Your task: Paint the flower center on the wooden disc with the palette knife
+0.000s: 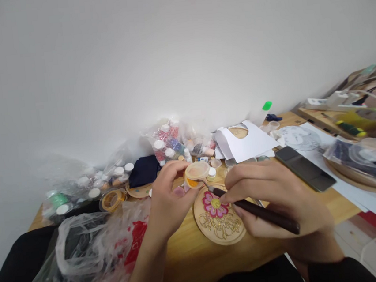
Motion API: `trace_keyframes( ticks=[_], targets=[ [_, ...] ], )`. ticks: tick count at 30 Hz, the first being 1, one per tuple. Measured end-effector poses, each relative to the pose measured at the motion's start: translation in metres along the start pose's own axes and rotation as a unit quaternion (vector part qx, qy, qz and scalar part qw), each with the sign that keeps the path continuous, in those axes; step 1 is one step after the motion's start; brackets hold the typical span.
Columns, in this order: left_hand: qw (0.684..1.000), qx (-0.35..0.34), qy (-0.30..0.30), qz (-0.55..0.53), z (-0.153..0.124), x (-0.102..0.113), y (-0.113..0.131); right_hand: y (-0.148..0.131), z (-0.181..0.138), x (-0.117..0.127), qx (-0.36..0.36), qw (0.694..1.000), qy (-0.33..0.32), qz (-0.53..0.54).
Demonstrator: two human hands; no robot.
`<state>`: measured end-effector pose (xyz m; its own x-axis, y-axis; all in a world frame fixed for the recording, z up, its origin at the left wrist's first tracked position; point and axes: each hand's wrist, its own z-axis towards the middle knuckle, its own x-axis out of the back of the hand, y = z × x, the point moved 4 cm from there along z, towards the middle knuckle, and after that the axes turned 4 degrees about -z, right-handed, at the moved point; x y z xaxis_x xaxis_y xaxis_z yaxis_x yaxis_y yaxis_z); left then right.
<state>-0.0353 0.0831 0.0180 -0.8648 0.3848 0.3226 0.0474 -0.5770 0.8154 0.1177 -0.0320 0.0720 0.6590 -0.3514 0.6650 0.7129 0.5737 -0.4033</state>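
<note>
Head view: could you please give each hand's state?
Left hand: holding a round translucent plastic container.
Right hand: holding a slim dark brown handled tool.

Soft, even light washed the pale wall (pixel 180 62), which greyed toward the left edge. Broken glints (whitish, fairly mild) showed on the crumpled plastic bag (pixel 81 244), while the table (pixel 181 243) darkened along its front. The wooden disc (pixel 220 222) read fairly clearly; clutter (pixel 365 119) at far right looked stretched and smeared.

Readable text: none
Small blue-and-white label (pixel 203 159), beyond round pink-flowered wooden disc (pixel 219 217): too small to read
White paper sheet with grey round print (pixel 297 138), right of disc: nothing legible
</note>
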Motion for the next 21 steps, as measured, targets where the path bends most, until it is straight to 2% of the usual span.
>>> trace_keyframes(
  ticks=[7, 13, 21],
  targets=[
    [1.000, 0.007, -0.002, -0.010, 0.001, 0.000, 0.000, 0.000, 0.003, 0.005, 0.001, 1.000, -0.001, -0.024],
    [1.000, 0.011, 0.006, -0.023, 0.002, 0.000, -0.001, -0.001, 0.001, 0.008, -0.010, 0.999, 0.024, -0.038],
    [0.999, 0.018, 0.006, -0.027, 0.001, 0.000, -0.002, -0.003, 0.006, 0.011, 0.007, 0.999, 0.002, -0.048]
  ],
)
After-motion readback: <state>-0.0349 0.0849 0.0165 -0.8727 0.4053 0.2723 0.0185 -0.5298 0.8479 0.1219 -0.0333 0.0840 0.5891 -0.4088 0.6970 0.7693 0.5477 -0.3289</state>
